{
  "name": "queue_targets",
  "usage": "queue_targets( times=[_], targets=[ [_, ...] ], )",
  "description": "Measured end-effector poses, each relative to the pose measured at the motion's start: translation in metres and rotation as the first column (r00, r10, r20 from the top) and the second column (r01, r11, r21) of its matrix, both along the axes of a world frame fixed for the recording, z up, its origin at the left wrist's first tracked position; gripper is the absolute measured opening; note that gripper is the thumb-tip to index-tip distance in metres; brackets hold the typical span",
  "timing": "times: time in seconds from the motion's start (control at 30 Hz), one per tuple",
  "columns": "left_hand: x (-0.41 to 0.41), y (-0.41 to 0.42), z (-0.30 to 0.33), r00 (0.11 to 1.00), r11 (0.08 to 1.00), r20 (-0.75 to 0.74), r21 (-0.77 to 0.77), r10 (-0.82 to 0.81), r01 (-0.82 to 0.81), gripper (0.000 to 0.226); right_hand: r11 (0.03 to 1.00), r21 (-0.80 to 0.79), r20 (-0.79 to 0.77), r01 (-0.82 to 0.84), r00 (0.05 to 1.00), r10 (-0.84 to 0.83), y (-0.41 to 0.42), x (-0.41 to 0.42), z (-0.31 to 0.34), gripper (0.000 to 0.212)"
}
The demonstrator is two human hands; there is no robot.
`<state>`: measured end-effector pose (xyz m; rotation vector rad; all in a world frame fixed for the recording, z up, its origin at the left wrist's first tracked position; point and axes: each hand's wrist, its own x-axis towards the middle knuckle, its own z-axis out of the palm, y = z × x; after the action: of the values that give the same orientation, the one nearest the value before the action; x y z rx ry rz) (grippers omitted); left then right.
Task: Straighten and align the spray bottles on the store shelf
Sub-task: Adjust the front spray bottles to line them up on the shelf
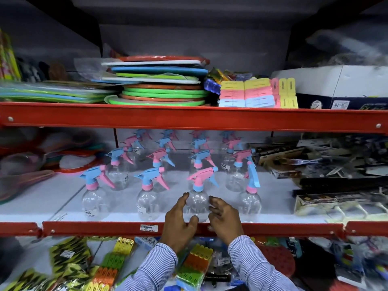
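Several clear spray bottles with pink and blue trigger heads stand in rows on the white middle shelf (42, 206). My left hand (180, 221) and my right hand (224, 217) cup the two sides of the front bottle with the pink head (198, 198). Both hands touch its clear body, fingers curved around it. To its left stand two front bottles with blue heads (94, 196) (150, 198). At the right front, a bottle (252, 198) has its blue trigger head turned sideways, out of line with the others.
A red shelf rail (105, 227) with a price tag runs along the front edge. Black boxed goods (336, 185) crowd the shelf's right side, plastic items the left. Stacked coloured plates fill the shelf above; packaged pegs hang below.
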<state>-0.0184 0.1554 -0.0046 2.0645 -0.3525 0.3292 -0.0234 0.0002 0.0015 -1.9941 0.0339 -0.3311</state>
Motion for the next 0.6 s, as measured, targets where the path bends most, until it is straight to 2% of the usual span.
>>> queue_targets(
  times=[0.2, 0.6],
  targets=[
    [0.0, -0.0013, 0.0024, 1.0, 1.0, -0.017, -0.014, -0.022, 0.022, 0.071, 0.999, -0.002, 0.015, 0.035, 0.999, -0.035, -0.0029, -0.0002, -0.0022, 0.043],
    [0.0001, -0.0009, 0.0012, 1.0, 1.0, -0.014, 0.026, -0.018, 0.018, 0.071, 1.0, 0.018, 0.042, 0.012, 0.999, -0.013, -0.0043, -0.0003, -0.0043, 0.045]
  ],
)
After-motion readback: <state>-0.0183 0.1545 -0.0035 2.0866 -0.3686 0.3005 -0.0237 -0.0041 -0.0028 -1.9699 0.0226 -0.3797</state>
